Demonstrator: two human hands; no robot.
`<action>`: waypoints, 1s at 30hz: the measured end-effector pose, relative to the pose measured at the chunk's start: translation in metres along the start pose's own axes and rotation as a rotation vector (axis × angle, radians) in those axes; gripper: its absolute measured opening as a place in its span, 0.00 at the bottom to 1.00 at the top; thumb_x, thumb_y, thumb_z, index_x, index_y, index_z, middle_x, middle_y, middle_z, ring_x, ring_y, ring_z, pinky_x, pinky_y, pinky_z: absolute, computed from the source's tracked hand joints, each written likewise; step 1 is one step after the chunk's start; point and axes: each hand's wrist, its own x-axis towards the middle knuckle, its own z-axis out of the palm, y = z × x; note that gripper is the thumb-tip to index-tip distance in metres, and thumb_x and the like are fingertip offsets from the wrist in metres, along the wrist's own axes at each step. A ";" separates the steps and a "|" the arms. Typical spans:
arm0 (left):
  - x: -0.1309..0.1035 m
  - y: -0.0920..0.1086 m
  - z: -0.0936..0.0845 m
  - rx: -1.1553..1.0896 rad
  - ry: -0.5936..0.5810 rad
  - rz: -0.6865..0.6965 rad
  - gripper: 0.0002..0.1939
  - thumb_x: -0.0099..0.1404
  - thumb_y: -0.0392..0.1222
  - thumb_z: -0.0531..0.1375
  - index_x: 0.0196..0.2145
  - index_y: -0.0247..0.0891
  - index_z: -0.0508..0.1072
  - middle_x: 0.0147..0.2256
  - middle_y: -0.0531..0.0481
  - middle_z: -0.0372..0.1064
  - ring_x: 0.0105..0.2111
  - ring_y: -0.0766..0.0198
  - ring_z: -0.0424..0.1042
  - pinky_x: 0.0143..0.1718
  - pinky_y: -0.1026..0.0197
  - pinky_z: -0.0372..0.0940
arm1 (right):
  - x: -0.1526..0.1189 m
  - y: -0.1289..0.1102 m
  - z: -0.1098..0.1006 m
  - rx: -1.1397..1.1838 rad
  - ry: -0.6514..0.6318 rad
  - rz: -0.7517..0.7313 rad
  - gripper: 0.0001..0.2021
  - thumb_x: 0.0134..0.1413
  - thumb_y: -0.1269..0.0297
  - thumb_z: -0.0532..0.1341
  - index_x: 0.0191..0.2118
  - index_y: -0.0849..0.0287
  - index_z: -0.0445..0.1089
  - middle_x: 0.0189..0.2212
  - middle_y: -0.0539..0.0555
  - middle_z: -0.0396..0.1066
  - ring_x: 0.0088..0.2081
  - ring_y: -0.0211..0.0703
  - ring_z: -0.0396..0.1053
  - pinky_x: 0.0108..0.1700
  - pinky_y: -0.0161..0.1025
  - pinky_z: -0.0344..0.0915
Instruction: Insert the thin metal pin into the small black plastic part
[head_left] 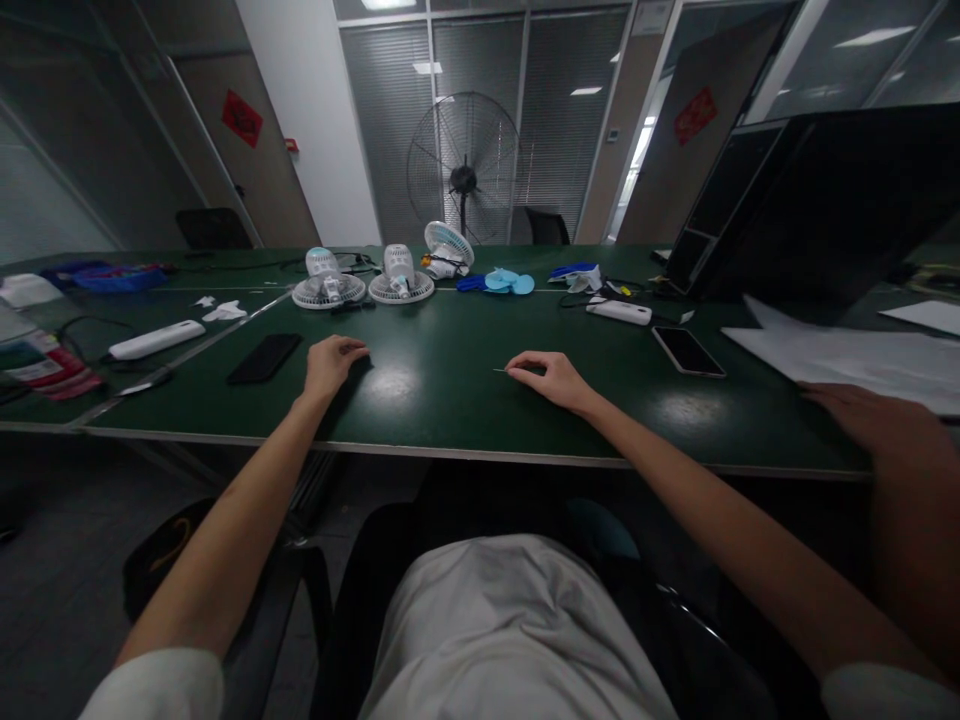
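Two hands, well apart, at the green surface point(435, 420), just in from its near edge point(450, 456).
The right hand point(553, 378) closes its grip on a thin sliver point(499, 370) that points left into the middle of the surface; the left hand point(328, 367) has its fingertips together, but I cannot tell whether its grip holds anything. Open room runs between the hands and back toward the small fans point(401, 288) on the far side. A black slab point(265, 358) lies just left, a phone point(688, 351) right, and another person's hand point(874, 412) by papers point(862, 352) farther right.
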 end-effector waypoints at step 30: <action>-0.017 0.120 0.062 -0.290 -0.460 0.351 0.16 0.67 0.53 0.64 0.46 0.43 0.84 0.43 0.45 0.77 0.42 0.55 0.74 0.48 0.54 0.67 | 0.000 0.000 -0.001 0.000 -0.020 -0.006 0.12 0.65 0.55 0.64 0.47 0.52 0.82 0.46 0.54 0.82 0.50 0.52 0.78 0.56 0.50 0.70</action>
